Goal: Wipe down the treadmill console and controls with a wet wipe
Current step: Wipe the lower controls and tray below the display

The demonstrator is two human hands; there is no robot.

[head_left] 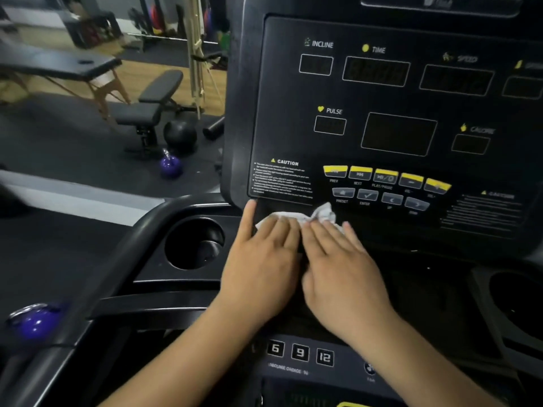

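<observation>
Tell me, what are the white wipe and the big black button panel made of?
The wipe looks like thin soft cloth or paper, white, crumpled into folds. The console panel seems hard plastic, smooth black with a slight sheen and printed labels.

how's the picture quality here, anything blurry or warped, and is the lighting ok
Head view: dim overall, the console dark with unlit displays; the INCLINE label reads sharp, the SPEED label and right edge smear; the purple kettlebell at lower left is blurred; wide-angle distortion curves the console's frame; left hand, right hand and wet wipe are clear enough.
</observation>
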